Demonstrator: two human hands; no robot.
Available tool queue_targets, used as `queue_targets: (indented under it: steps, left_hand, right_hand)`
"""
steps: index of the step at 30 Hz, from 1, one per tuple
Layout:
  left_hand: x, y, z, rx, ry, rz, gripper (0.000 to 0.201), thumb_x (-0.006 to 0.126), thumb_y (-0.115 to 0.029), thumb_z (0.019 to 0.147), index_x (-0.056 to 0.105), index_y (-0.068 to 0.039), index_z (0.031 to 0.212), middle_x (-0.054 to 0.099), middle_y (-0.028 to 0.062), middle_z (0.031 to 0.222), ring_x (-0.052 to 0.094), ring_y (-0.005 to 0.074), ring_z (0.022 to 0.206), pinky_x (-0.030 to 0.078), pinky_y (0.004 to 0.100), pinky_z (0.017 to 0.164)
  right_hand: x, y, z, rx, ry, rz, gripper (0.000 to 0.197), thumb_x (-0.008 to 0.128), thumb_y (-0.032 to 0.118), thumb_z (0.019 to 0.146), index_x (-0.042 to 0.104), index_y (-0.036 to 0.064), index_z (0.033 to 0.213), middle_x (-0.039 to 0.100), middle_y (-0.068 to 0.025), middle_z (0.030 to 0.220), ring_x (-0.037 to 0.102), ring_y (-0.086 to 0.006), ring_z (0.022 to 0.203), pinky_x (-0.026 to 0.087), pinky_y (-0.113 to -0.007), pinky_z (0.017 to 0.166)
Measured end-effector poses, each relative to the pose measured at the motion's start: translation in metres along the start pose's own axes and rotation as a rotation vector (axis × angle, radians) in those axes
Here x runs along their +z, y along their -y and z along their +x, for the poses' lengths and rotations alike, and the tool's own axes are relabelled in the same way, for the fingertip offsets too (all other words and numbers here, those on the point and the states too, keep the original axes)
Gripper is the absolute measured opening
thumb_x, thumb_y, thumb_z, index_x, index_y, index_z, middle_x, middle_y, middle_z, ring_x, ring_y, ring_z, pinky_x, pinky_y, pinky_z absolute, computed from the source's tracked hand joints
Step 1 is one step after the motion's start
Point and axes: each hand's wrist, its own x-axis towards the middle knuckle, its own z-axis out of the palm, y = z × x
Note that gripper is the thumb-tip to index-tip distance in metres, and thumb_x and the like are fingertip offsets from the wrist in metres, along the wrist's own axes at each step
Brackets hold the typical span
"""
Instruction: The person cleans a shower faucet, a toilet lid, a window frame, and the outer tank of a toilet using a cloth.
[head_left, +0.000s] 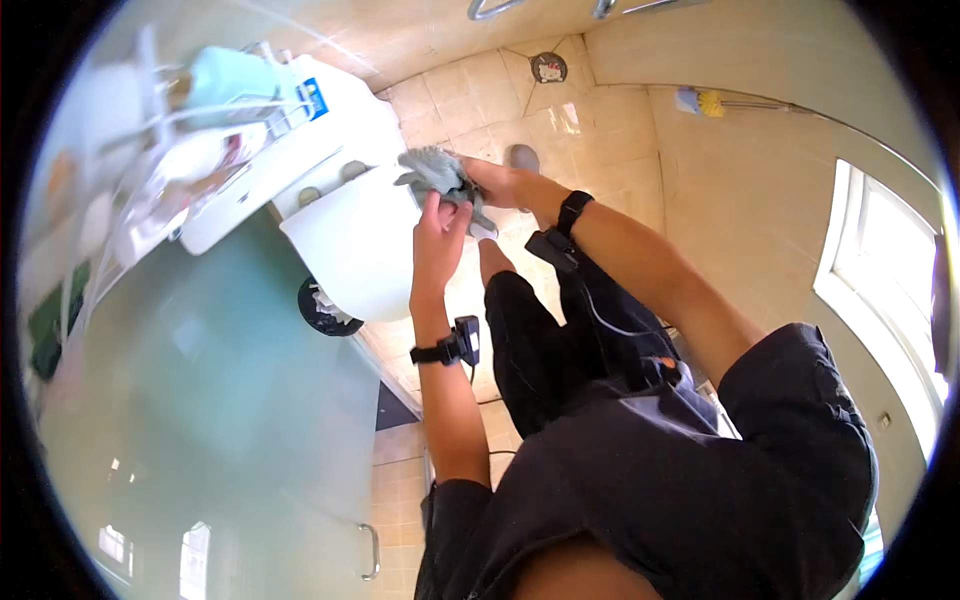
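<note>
A bunched grey-green cloth [432,168] is held up between my two hands, beside the white toilet [350,245]. My right hand [488,180] grips its right side from above, fingers wrapped into the folds. From below, my left hand [442,228] pinches the lower part, fingertips closed. Part of the cloth hangs down under the hands. A dark patch shows among the folds, too small to make out. Each wrist wears a black strap; a small black box [467,341] sits on the left one.
A rack with bottles [235,75] stands at the upper left above the toilet tank. Below the toilet is a black waste bin [328,308] with crumpled paper. A frosted glass panel [230,380] fills the lower left. A round drain [549,68] and a yellow brush [711,103] are farther off.
</note>
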Motion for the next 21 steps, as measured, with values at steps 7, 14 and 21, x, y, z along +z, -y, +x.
queue_targets:
  steps: [7,14,21]
  left_hand:
    - [-0.058,0.037,0.020,0.342,-0.645,0.000,0.040,0.057,-0.009,0.102,0.052,0.003,0.140,0.071,0.0158,0.116,0.068,0.0256,0.105,0.052,0.0364,0.094]
    - [-0.092,0.005,0.100,0.649,-1.082,0.676,0.037,0.050,-0.014,0.106,0.056,0.005,0.137,0.049,0.0245,0.149,0.047,0.0363,0.139,0.038,0.0478,0.113]
    - [-0.092,0.036,0.136,0.773,-1.150,0.750,0.043,0.040,-0.022,0.109,0.049,0.007,0.140,0.040,0.0268,0.154,0.033,0.0430,0.146,0.026,0.0586,0.118]
  right_hand:
    - [-0.030,-0.002,0.091,-0.320,0.035,0.172,0.031,0.042,0.007,0.099,0.063,-0.0027,0.120,0.069,-0.0131,0.116,0.066,-0.0232,0.103,0.054,-0.036,0.095]
    - [0.085,0.093,0.170,-1.127,-0.393,-0.261,0.021,0.061,0.016,0.095,0.067,0.0017,0.109,0.071,-0.0173,0.093,0.066,-0.0325,0.088,0.051,-0.045,0.078]
    - [0.117,0.041,0.142,-1.239,-0.398,-0.330,0.044,0.058,0.007,0.085,0.060,-0.0084,0.126,0.055,-0.0284,0.142,0.042,-0.0479,0.141,0.036,-0.050,0.118]
